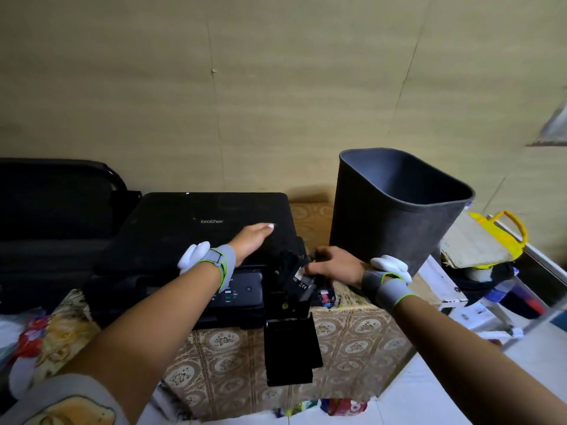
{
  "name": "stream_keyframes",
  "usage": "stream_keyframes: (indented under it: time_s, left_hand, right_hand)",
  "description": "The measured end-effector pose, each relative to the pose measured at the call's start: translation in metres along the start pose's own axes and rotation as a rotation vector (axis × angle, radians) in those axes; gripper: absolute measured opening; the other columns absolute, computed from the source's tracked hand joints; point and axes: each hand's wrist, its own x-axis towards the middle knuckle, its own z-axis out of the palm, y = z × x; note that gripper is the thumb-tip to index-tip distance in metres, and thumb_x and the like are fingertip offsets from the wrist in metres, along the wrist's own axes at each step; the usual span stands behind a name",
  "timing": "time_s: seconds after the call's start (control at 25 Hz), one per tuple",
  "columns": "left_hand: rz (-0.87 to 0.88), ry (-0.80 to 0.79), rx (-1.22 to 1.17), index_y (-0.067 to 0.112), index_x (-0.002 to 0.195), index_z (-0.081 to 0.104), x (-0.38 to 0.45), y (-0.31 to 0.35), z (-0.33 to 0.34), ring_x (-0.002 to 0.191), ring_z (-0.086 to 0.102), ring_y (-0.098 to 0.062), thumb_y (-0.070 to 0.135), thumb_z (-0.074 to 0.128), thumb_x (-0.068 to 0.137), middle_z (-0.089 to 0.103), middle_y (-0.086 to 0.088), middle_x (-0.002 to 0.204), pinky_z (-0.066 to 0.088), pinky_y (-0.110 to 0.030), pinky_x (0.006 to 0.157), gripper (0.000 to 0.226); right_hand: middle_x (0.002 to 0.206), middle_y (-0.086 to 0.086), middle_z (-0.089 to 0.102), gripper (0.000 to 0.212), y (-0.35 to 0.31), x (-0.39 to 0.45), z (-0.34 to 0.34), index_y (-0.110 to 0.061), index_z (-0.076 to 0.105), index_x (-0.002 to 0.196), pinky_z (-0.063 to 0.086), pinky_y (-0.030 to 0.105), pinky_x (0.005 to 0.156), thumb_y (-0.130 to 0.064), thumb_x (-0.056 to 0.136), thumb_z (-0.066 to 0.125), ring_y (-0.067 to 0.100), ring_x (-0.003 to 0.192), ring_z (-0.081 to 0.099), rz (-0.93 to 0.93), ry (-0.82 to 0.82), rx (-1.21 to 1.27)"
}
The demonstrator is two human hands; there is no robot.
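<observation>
Pressing flat on the printer point(184, 234), the left hand point(250, 240) lies with its fingers straight. The right hand point(336, 265) curls round a black cartridge point(302, 283) at the printer's open front corner, at 4 o'clock from the left hand. A dark bin point(392, 216) stands on the bench point(352, 332) at 2 o'clock from the cartridge.

Black Brother printer point(199, 237) stands on the cloth-covered counter point(352, 332), lid closed. Its front-right cartridge door point(290, 348) hangs open. A black, white-labelled ink cartridge point(300, 283) sits tilted at the open bay, partly hidden.
</observation>
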Motion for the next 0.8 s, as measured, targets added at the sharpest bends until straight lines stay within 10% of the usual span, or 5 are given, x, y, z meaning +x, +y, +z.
stream_keyframes:
  time_s: [0.36, 0.52, 0.8]
  left_hand:
    - [-0.011, -0.252, 0.925, 0.024, 0.154, 0.013, 0.010, -0.001, 0.023, 0.152, 0.002, -0.025, 0.025, 0.038, 0.101, 0.001, -0.003, 0.164, 0.011, -0.033, 0.122, 0.059]
    - [0.012, -0.266, 1.044, 0.024, 0.154, 0.010, 0.010, -0.004, 0.024, 0.152, 0.002, -0.026, 0.030, 0.035, 0.102, -0.001, -0.005, 0.164, 0.013, -0.036, 0.122, 0.058]
    - [0.023, -0.272, 1.153, 0.025, 0.154, 0.010, 0.010, -0.005, 0.024, 0.152, 0.004, -0.027, 0.031, 0.031, 0.102, -0.001, -0.005, 0.164, 0.017, -0.037, 0.122, 0.057]
  right_hand:
    - [0.087, 0.006, 0.066, 0.029, 0.057, -0.009, 0.028, -0.018, 0.061, 0.099, 0.044, 0.017, 0.034, -0.027, 0.074, 0.072, 0.012, 0.052, 0.058, 0.190, -0.081, -0.333]
    - [0.112, 0.014, 0.067, 0.051, 0.065, -0.002, 0.049, -0.013, 0.057, 0.110, 0.059, 0.033, 0.071, -0.037, 0.069, 0.075, 0.029, 0.087, 0.068, 0.259, 0.026, -0.340]
    - [0.136, 0.020, 0.051, 0.069, 0.056, 0.010, 0.086, 0.000, 0.034, 0.130, 0.041, 0.035, 0.102, -0.034, 0.082, 0.069, 0.033, 0.126, 0.051, 0.346, 0.199, -0.324]
